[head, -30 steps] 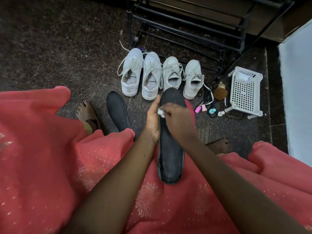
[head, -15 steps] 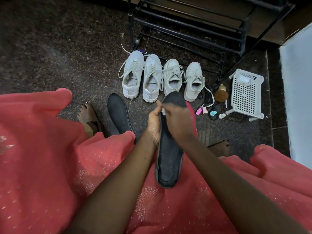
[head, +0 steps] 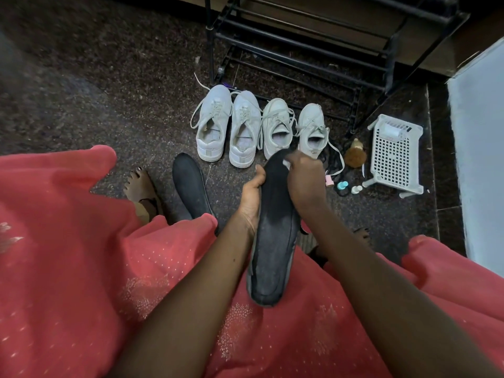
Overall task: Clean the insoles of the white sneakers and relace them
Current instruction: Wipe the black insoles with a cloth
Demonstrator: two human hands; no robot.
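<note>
My left hand [head: 252, 193] grips the left edge of a long black insole [head: 272, 241] held above my lap. My right hand [head: 305, 178] pinches a small white wad [head: 286, 162] against the insole's far tip. A second black insole [head: 191, 186] lies on the floor to the left. Beyond them several white sneakers stand in a row, toes away from me: one pair [head: 229, 126] on the left with loose laces, another pair [head: 294, 126] on the right.
A black metal shoe rack [head: 300, 45] stands behind the sneakers. A white plastic basket [head: 392, 154] lies on the floor at right, with a brown brush [head: 354, 156] and small bottles [head: 343, 185] beside it. My red dress [head: 81, 255] covers my lap. A pale wall [head: 480, 159] rises at far right.
My right hand with the white wad has slid from the insole's left side up and right to its far tip. The view has shifted slightly.
</note>
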